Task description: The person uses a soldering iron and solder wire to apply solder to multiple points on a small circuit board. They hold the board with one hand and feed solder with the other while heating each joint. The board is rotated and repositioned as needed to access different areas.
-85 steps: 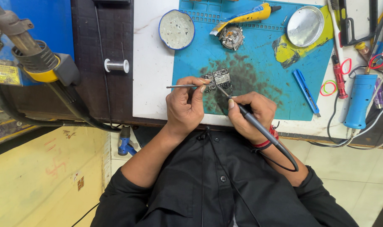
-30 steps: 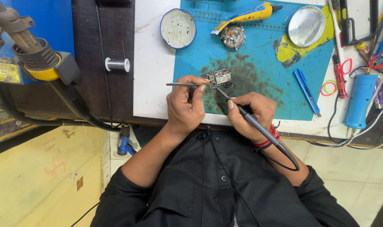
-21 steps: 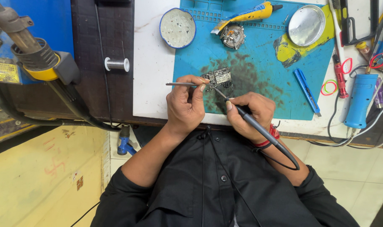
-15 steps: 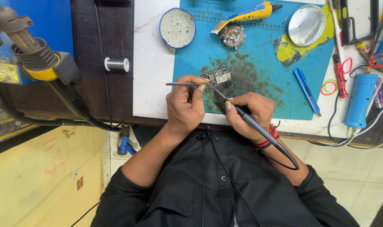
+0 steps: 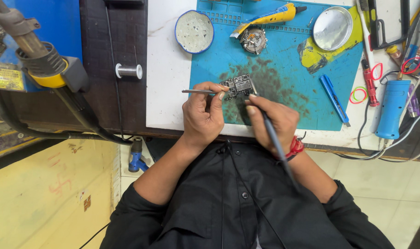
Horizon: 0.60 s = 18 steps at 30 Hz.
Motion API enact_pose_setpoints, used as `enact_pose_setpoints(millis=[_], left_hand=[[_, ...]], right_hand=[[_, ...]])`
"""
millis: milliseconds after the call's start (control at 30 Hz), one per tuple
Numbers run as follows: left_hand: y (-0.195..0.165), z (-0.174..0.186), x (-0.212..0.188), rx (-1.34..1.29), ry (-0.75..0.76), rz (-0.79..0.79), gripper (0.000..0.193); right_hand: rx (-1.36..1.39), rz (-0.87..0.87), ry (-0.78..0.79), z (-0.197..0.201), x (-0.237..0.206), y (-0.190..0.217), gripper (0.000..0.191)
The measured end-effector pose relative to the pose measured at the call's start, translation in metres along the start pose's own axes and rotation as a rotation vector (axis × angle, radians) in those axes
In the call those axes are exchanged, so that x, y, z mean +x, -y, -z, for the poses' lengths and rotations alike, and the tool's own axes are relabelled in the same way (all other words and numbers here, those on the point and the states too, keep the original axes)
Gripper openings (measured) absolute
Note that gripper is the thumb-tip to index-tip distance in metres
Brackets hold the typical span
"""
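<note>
A small dark circuit board (image 5: pixel 238 86) lies on the stained blue work mat (image 5: pixel 283 74). My left hand (image 5: pixel 203 115) grips metal tweezers (image 5: pixel 197 91), whose tips meet the board's left edge. My right hand (image 5: pixel 273 121) holds a slim dark soldering iron (image 5: pixel 271 134) like a pen; its tip touches the board's right side and its cable runs back over my black shirt.
A round blue-rimmed dish (image 5: pixel 194 31), a yellow-and-blue tool (image 5: pixel 269 17), a metal lid (image 5: pixel 332 28), a blue knife (image 5: pixel 333 92) and a blue handheld device (image 5: pixel 393 108) surround the mat. A solder spool (image 5: pixel 129 71) sits left. A hot-air nozzle (image 5: pixel 39 60) hangs at far left.
Both hands stay at the board. The soldering iron tip and my right hand shift only slightly; the tweezers hold their place.
</note>
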<state>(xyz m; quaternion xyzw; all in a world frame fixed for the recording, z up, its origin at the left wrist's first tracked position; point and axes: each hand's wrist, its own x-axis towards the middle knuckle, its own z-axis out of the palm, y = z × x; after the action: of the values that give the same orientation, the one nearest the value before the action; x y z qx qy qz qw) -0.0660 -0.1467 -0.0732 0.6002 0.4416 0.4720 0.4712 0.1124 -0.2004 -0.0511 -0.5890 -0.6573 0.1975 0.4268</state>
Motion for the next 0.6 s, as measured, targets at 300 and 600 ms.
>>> enact_pose_setpoints(millis=[300, 600], left_hand=[[-0.002, 0.0, 0.002, 0.026, -0.001, 0.006, 0.011], [-0.007, 0.001, 0.005, 0.061, 0.025, 0.019, 0.012]], right_hand=[[-0.25, 0.021, 0.047, -0.008, 0.011, 0.014, 0.04], [-0.229, 0.11, 0.157, -0.008, 0.029, 0.013, 0.056]])
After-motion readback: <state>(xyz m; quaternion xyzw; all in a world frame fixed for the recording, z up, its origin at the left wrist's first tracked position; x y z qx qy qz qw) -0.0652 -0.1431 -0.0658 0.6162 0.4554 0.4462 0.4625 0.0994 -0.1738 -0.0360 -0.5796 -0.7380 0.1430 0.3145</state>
